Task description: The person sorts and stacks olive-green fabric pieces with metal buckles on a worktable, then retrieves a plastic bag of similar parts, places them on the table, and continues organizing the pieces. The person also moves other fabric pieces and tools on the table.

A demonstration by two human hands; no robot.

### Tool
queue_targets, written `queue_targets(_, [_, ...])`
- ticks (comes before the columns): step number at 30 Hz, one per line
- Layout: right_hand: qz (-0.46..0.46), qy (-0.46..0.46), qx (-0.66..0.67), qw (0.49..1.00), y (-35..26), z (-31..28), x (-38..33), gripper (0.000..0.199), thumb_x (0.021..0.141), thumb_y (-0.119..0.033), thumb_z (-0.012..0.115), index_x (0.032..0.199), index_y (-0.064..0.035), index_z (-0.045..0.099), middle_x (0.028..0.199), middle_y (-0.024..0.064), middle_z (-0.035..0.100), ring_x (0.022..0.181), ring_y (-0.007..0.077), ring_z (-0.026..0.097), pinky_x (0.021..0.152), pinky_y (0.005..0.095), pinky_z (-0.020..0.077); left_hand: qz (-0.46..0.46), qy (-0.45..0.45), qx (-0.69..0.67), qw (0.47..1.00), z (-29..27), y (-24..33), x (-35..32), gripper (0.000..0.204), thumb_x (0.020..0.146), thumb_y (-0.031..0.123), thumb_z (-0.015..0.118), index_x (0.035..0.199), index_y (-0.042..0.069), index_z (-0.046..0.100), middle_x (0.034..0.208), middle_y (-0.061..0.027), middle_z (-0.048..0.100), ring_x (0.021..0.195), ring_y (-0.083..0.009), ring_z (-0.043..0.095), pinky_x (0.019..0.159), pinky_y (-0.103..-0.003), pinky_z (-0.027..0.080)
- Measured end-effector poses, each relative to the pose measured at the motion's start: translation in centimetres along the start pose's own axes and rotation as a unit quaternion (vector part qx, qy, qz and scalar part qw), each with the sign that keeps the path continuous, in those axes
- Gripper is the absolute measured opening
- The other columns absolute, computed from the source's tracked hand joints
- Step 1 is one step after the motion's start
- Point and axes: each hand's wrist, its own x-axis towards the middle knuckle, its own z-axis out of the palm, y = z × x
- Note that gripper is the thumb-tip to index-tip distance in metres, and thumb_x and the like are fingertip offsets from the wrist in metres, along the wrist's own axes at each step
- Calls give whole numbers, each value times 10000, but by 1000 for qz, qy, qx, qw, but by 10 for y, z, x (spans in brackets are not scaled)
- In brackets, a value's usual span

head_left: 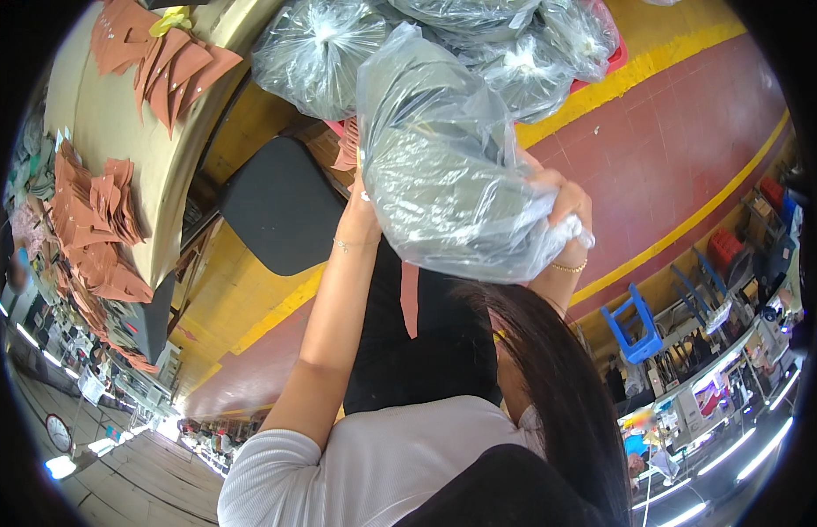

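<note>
A clear plastic bag [448, 167] filled with greyish-green material is lifted in front of me. My right hand [562, 198] is closed round its gathered neck at the right end. Against the bag's left edge is my left hand [364, 204]; the bag covers its fingers, so their grip does not show. Just above that hand, fanned reddish-brown cut pieces [346, 147] show beside the bag. A reddish-brown strip [410, 303] sticks out below the bag, over my dark clothing. Its upper end is hidden.
More tied bags [325, 53] lie ahead, partly over a red container [616, 53]. At left, a long table [176, 132] carries stacks of brown pieces [101, 211]. A black stool [281, 206] stands beside it. A blue stool [632, 323] is at right.
</note>
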Motion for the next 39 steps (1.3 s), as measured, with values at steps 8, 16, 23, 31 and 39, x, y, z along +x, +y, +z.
queue_targets(8, [8,60,-132,989,-10,4,1,271,885,-260,648,692,-110,531,1128,269,645,1128,402,604,1068,680,267,77,20,42,996,12,16,-11,772,901,603,553,1377,9,432,1327,-120,519,1197,-216,518,1013,-375,430])
queue_targets(16, [56,177,-210,960,8,-6,-22,263,884,-252,649,697,-109,532,1144,269,635,1137,404,595,1058,671,283,125,85,153,977,40,49,-29,885,754,429,781,1368,-38,347,1264,-183,499,1145,-236,530,974,-339,436])
queue_targets(23, [91,247,-264,928,23,-17,-30,256,883,-244,649,701,-108,532,1158,268,626,1145,406,587,1050,663,297,176,74,149,970,54,54,-43,847,763,295,806,1369,-40,319,1292,-195,473,1153,-241,530,986,-326,432])
queue_targets(31, [118,277,-289,909,32,-21,-32,249,882,-236,650,705,-107,533,1173,268,615,1154,409,578,1041,653,313,204,76,159,963,68,47,-55,920,764,251,806,1437,-46,253,1385,-221,422,1240,-262,476,1064,-344,355])
queue_targets(39, [132,304,-295,896,39,-25,-30,241,881,-228,650,710,-106,533,1189,267,605,1164,411,569,1031,644,329,177,82,156,968,66,56,-45,822,828,289,723,1442,-44,291,1365,-197,437,1229,-242,480,1058,-333,357])
